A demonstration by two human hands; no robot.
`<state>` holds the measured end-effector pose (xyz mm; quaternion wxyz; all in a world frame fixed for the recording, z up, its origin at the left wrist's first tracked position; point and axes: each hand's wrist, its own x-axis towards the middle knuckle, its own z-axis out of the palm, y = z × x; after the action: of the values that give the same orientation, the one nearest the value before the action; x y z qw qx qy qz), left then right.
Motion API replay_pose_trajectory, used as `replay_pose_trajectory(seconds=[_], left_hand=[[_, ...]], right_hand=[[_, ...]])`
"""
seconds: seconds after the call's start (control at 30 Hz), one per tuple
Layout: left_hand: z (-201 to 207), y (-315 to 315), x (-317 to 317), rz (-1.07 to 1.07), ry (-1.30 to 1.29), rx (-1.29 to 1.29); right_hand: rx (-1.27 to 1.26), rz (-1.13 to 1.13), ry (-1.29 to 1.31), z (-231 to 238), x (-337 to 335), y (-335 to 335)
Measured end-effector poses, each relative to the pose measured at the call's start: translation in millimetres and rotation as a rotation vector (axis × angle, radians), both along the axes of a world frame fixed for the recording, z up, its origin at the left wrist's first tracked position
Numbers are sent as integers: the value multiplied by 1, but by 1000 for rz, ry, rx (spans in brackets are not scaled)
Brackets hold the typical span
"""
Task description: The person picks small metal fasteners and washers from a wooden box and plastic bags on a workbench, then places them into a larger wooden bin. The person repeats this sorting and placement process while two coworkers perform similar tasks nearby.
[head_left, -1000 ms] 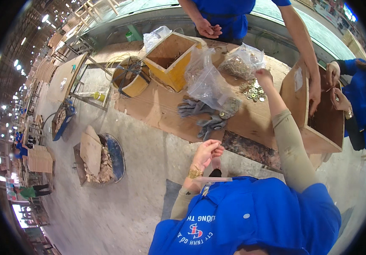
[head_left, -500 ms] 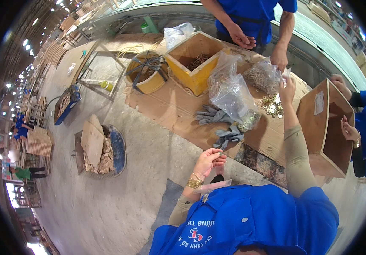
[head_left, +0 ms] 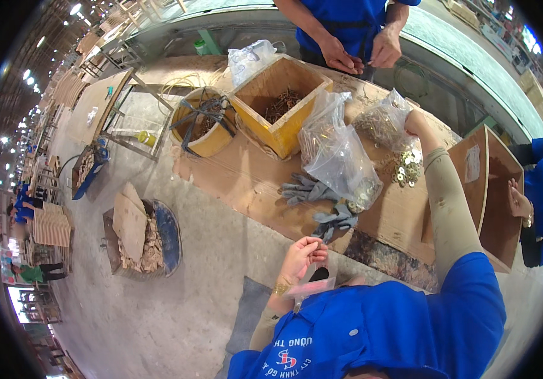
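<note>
My left hand (head_left: 303, 258) is raised at the table's near edge, thumb and fingertips pinched together; what they hold is too small to make out. My right hand (head_left: 417, 122) is stretched far forward to the mouth of a clear plastic bag of screws (head_left: 377, 125), its fingers hidden by the bag. Just below that bag lies a pile of round metal washers (head_left: 408, 168). Nearer to my left hand are grey work gloves (head_left: 312, 189) and a larger clear plastic bag (head_left: 338, 155) with small metal parts in it.
A yellow-sided wooden box of screws (head_left: 281, 104) and a round yellow tub (head_left: 205, 126) stand at the back. An open wooden box (head_left: 473, 189) is at the right, beside another person's hand (head_left: 520, 203). Across the table a co-worker's hands (head_left: 363, 57) meet. A scrap-filled cart (head_left: 142, 237) stands left.
My right hand has moved from beside the washers to the screw bag's mouth. The co-worker's hand has drawn back from the bag toward the other. My left hand stays pinched.
</note>
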<state>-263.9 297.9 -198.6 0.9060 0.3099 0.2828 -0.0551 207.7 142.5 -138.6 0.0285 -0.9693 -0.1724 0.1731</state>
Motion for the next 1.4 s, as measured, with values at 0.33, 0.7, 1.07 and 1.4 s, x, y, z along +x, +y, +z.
replay_pose_trajectory(seconds=[0.33,0.7,1.07,1.4], left_hand=[[-10,0,4,28,25,-47],[-8,4,23,53,1,-38],[-4,-13,18,44,11,9],[7,-10,-9,129,-6,39]], right_hand=[[506,-162,-46,-49,63,11],[957,-216,165,-87,58,2],[1133,-264,265,-88,58,11],[1065,-298,46,-45,44,-12]])
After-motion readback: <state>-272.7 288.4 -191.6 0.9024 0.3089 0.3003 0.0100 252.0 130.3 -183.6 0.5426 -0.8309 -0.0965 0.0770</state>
